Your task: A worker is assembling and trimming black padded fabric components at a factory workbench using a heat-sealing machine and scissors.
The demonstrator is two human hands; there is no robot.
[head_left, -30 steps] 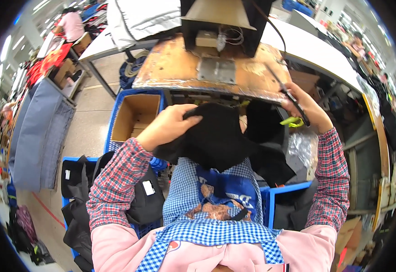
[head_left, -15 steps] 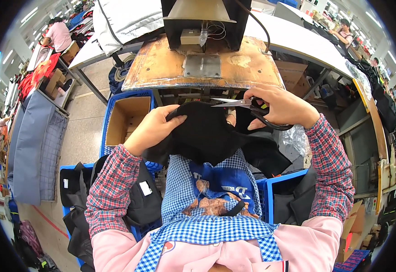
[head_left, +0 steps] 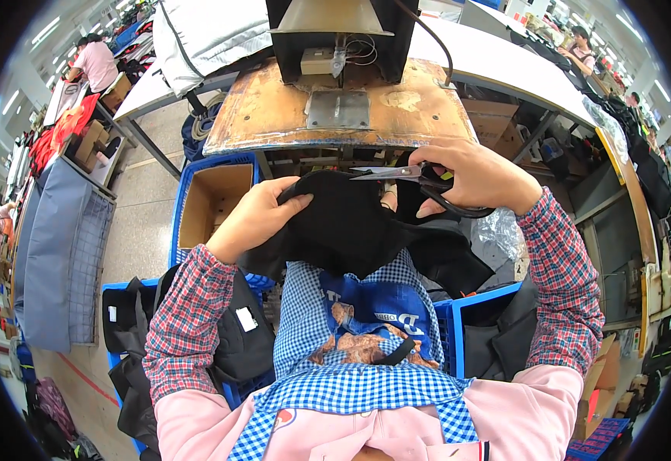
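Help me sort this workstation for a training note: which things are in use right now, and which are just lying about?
In use:
left hand gripping the black fabric
right hand holding scissors at its top edge

Lying about:
cardboard box in blue crate
worn wooden table
dark garments in bins

The right hand [head_left: 470, 178] came in from the side. Its fingers now point the scissors [head_left: 412, 178] at the black cloth [head_left: 343, 227], maybe touching its top edge.

worn wooden worktable [head_left: 274, 115], blue crates [head_left: 189, 165], tiled floor [head_left: 147, 223]
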